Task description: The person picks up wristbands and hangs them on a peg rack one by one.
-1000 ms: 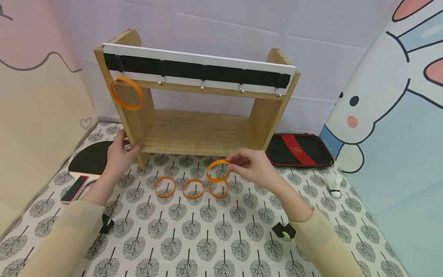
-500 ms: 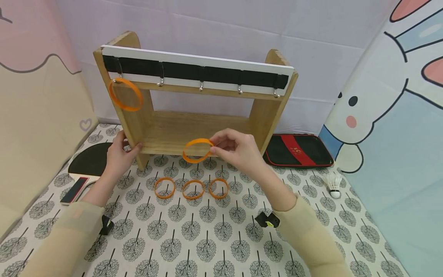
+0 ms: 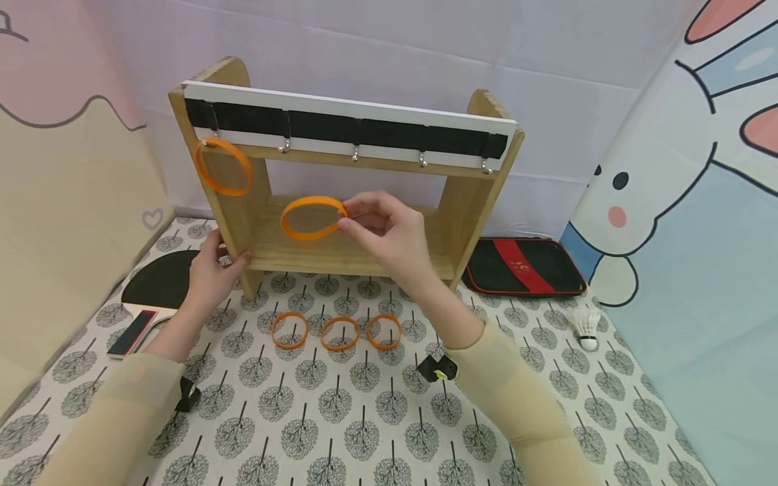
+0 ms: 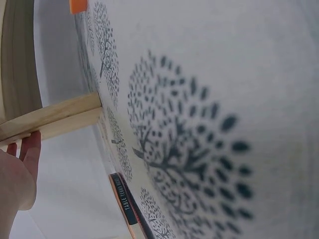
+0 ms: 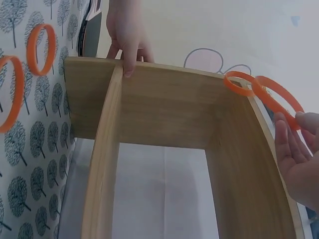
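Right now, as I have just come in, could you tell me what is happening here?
A person's right hand pinches an orange ring, held up in front of a wooden rack, while the left hand grips its left side panel. Another ring hangs on the leftmost hook; the other four hooks hold none. Three more rings lie in a row on the tree-print cloth.

In front of you, a shelf [image 3: 346, 262] stands on the cloth [image 3: 255, 405], a sheet [image 3: 389, 40] behind it. Hooks [image 3: 355, 155] run in a row along its upper front, and one ring [image 3: 229, 192] hangs at the leftmost. Your left hand [image 3: 209, 270] is at the shelf's left side, low down; your right hand [image 3: 392, 233] is before the shelf, with a second ring [image 3: 306, 235] at its fingertips, to its left. Three more rings [image 3: 339, 349] lie side by side nearer you. A paddle [image 3: 154, 280] lies left of the shelf, a case [image 3: 553, 266] right, and a shuttlecock [image 3: 586, 324] at the case's near right.
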Demonstrator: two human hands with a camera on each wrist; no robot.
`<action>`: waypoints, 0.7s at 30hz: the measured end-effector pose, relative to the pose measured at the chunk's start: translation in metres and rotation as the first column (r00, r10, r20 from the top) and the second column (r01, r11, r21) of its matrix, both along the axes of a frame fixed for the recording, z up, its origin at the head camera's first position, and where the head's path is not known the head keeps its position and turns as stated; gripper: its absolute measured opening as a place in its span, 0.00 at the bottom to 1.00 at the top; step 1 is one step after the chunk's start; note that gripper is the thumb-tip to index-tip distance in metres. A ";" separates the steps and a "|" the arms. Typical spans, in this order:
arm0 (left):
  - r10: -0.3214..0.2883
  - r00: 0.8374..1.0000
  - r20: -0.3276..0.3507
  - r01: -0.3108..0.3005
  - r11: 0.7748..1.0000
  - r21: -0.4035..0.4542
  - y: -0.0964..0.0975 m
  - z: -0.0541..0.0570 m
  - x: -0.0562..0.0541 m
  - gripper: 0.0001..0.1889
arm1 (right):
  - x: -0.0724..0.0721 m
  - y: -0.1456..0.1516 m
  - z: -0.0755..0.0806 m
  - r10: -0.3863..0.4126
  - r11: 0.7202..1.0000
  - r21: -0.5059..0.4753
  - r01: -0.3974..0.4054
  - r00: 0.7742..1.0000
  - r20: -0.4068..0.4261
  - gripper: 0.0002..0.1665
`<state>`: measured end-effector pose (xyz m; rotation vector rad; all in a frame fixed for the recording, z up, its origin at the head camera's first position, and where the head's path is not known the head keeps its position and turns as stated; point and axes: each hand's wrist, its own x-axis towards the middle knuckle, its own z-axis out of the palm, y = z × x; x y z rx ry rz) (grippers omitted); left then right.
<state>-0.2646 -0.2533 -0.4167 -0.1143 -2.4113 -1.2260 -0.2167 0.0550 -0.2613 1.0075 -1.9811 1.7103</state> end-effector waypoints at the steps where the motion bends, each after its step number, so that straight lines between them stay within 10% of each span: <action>1: -0.001 1.000 -0.003 0.001 1.000 -0.003 0.000 0.000 0.000 0.28 | 0.001 -0.004 0.003 0.008 1.000 -0.030 -0.008 1.000 -0.001 0.13; 12: -0.008 1.000 -0.012 0.008 1.000 -0.002 0.001 0.000 0.001 0.28 | -0.021 -0.035 0.008 0.054 0.962 -0.265 -0.063 0.998 -0.040 0.13; 21: -0.011 1.000 -0.010 0.011 1.000 0.013 0.000 -0.001 0.000 0.28 | -0.011 -0.052 0.024 -0.031 0.957 -0.288 0.019 0.999 -0.037 0.12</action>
